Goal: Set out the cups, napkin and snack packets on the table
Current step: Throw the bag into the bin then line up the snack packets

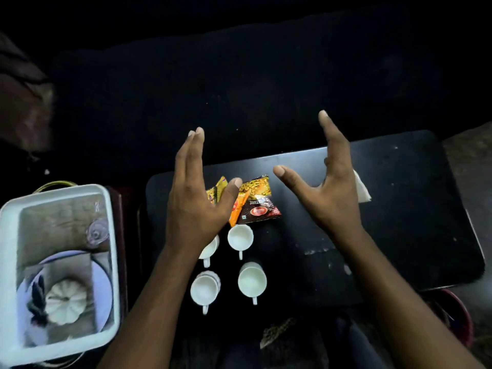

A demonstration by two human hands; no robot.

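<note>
1. Both hands are held apart and empty: the left hand [195,206] above the snack packets [249,202], the right hand [328,190] near the napkin [361,191].
2. Four cups [241,237] stand grouped on the desk [412,222].
3. The packets are best spread singly, clear of the cups.

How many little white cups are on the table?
4, in a square. Far left cup, half under the left hand; far right cup; near left cup; near right cup. None seems hidden.

left hand [197,206] hides part of cup [210,249]; napkin [360,190] half-covered
</note>
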